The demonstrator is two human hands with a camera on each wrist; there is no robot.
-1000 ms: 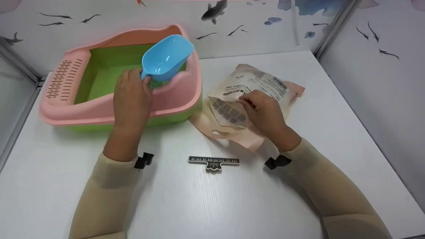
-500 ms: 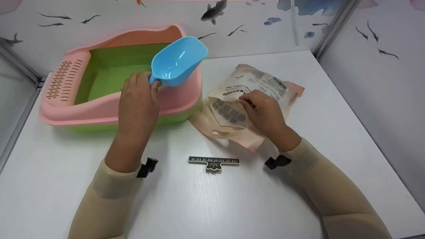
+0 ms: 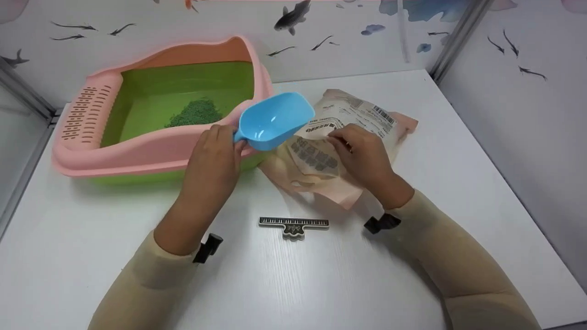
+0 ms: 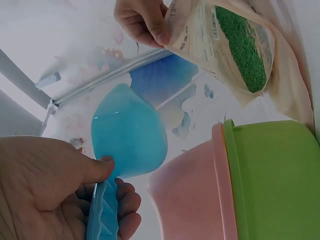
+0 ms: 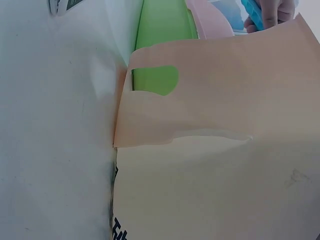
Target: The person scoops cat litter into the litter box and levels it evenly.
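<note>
Pink rim curved near the scoop your left hand gripped; your right hand pinched the creased bag.

No word reads clearly. Toward the far edge of the table, the bag carries a barcode and dark print, too small or blurred; farther from that edge, the clip bears an illegible marking.
</note>
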